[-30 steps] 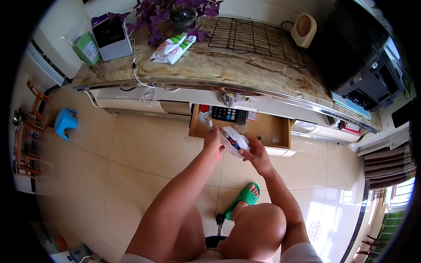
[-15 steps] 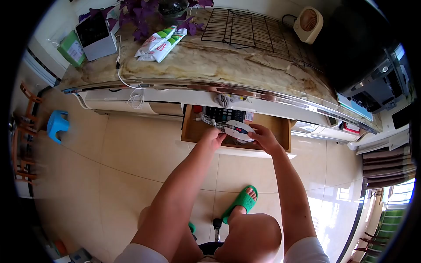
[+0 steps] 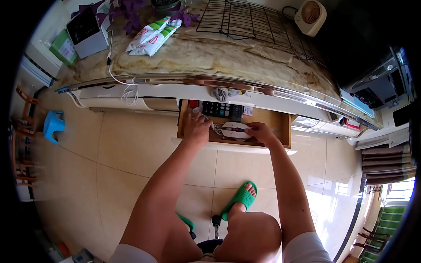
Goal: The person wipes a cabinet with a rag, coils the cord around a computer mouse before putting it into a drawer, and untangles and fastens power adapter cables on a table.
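A white computer mouse [image 3: 234, 131] with a dark strip on its top is low in the open wooden drawer [image 3: 280, 134]. My right hand [image 3: 262, 133] grips its right end between thumb and fingers. At the drawer's left side, my left hand [image 3: 196, 129] is palm down with bent fingers, closed on the bundled mouse cable [image 3: 214, 127]; its fingertips are partly hidden among the things there. Behind the mouse lies a black remote control [image 3: 222, 109] with rows of buttons. A small white label-like item [image 3: 247, 111] is to its right, and a red item [image 3: 193, 104] sits in the back left corner.
Above the drawer runs a marble countertop [image 3: 193, 55] bearing white-green packets [image 3: 154, 38], a black wire rack [image 3: 245, 22] and a small fan [image 3: 310, 17]. A white cable [image 3: 115, 78] hangs over its edge. A blue stool [image 3: 54, 126] stands on the floor at left.
The mouse has gone down into the drawer, held by my right hand. My left hand has moved left and further into the drawer, away from the mouse body. The view has shifted slightly.
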The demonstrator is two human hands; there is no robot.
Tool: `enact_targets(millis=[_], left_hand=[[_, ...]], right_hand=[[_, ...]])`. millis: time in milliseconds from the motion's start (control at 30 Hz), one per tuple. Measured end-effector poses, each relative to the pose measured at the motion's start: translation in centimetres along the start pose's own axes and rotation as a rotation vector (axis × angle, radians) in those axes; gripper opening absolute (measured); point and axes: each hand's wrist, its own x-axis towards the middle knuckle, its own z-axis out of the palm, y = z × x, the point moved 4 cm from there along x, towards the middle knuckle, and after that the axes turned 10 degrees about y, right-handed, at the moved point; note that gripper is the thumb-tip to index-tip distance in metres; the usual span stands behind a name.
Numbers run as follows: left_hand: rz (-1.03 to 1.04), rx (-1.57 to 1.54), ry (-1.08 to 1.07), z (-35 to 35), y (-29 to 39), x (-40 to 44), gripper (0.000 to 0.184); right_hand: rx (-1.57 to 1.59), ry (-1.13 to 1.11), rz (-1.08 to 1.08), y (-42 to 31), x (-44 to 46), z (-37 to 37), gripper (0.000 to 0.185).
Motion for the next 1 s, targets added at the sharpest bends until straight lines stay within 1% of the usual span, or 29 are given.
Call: enact_targets(millis=[33,67,100,133,167,200,267,300,333,367,400,433,467,500,533,567,600,633,667,733,800,867,900,967,1000], left_hand=[[0.001,-0.001,0.001,0.0,-0.2,0.0,0.041],[-0.037,-0.019,-0.068,0.2,-0.5,0.0,0.035],[-0.076,-0.036,-0.138,0.0,-0.7,0.0,0.031],[-0.077,-0.036,-0.137,-0.5,-0.6,0.3,0.031],[-0.116,-0.068,-0.269,-0.6,-0.7,0.4,0.031],[-0.155,-0.099,-0.401,-1.1,-0.6,0.3,0.031],[-0.157,-0.092,-0.379,-3.1,-0.1,0.1,0.035],[-0.156,-0.088,-0.358,-3.8,0.0,0.0,0.040],[-0.159,-0.087,-0.355,-2.3,-0.5,-0.4,0.040],[-0.053,-0.103,-0.198,-0.3,-1.2,-0.6,0.039],[0.050,-0.118,-0.041,0.5,-1.8,-0.9,0.039],[0.043,-0.115,-0.039,-0.1,-2.6,-1.1,0.039],[0.014,-0.230,-0.158,-0.3,-3.5,-1.1,0.039],[-0.017,-0.344,-0.276,-0.9,-4.1,-1.0,0.039],[-0.028,-0.340,-0.272,-3.2,-4.5,-1.1,0.039],[-0.093,-0.366,-0.332,-5.3,-5.1,-1.6,0.038],[-0.164,-0.391,-0.391,-6.6,-5.9,-2.3,0.038],[-0.156,-0.370,-0.295,-7.2,-6.8,-3.0,0.038],[-0.189,-0.363,-0.297,-7.5,-7.9,-3.9,0.038],[-0.255,-0.579,-0.206,-8.8,-9.2,-6.1,0.036],[-0.340,-0.683,-0.085,-9.1,-10.7,-9.6,0.034],[-0.389,-0.767,0.031,-7.9,-12.6,-14.2,0.033],[-0.433,-0.756,0.038,-7.6,-13.7,-16.9,0.033],[-0.584,-0.779,0.117,-7.2,-15.1,-22.8,0.031],[-0.627,-0.772,0.122,-6.8,-15.8,-25.9,0.031]], right_hand=[[-0.067,0.019,-0.052,-0.1,0.0,0.0,0.046],[-0.134,0.038,-0.103,-0.1,-0.1,0.0,0.045],[-0.136,0.038,-0.102,-0.1,-0.3,0.0,0.045],[-0.251,0.083,-0.116,-0.2,-0.4,-0.1,0.046],[-0.366,0.126,-0.132,-0.4,-0.5,-0.1,0.046],[-0.364,0.124,-0.135,-0.5,-0.6,0.1,0.046],[-0.512,0.164,-0.198,-1.1,-1.0,0.1,0.048],[-0.512,0.163,-0.203,-1.2,-1.3,0.3,0.048],[-0.509,0.234,-0.270,-1.5,-1.8,0.4,0.044],[-0.505,0.303,-0.339,-1.7,-2.4,0.5,0.039],[-0.506,0.298,-0.345,-1.9,-3.2,0.8,0.039],[-0.482,0.357,-0.480,-2.7,-4.5,1.0,0.033],[-0.455,0.416,-0.616,-3.6,-5.9,1.1,0.028],[-0.454,0.409,-0.625,-4.0,-7.1,1.4,0.028],[-0.452,0.448,-0.739,-4.7,-8.6,1.7,0.025],[-0.446,0.482,-0.852,-5.0,-9.9,2.2,0.023],[-0.442,0.528,-0.915,-4.8,-10.8,2.6,0.022],[-0.437,0.545,-0.959,-4.3,-11.4,3.0,0.024],[-0.430,0.556,-1.003,-3.9,-11.9,3.6,0.026],[-0.525,0.536,-1.030,-4.1,-13.4,5.0,0.033],[-0.633,0.460,-1.007,-3.2,-13.7,6.4,0.043],[-0.778,0.390,-1.001,-2.5,-13.8,7.6,0.052],[-0.876,0.382,-0.968,-2.2,-13.8,8.2,0.057],[-1.074,0.349,-0.895,-1.1,-13.4,8.8,0.071],[-1.117,0.349,-0.918,-0.7,-13.4,9.1,0.072]])
